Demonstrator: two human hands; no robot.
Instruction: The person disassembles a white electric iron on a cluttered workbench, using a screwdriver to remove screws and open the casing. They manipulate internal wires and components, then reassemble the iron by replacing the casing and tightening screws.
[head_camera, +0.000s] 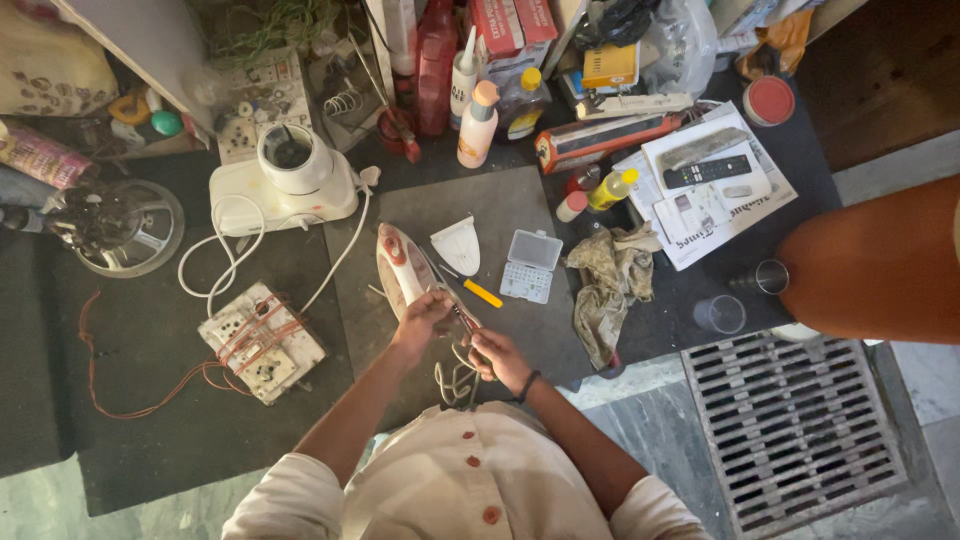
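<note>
While both hands worked close to my chest, my right hand (497, 358) was pinched shut on a slim tool (462, 318) with the white cord (455, 380) looped beneath, and my left hand (422, 318) clamped the rear of the red-and-white clothes iron (400, 265) lying on the grey mat (520, 215). Best, I judged, to brace the iron firmly and keep the tool tip straight. Beyond lay the detached white cover (458, 244), a yellow-handled screwdriver (480, 292), a clear parts box (530, 265) and a rag (605, 285).

Your left hand (422, 318) and right hand (497, 358) sit close together, both arms bent inward, fingers curled shut, a dark band on the right wrist.
</note>
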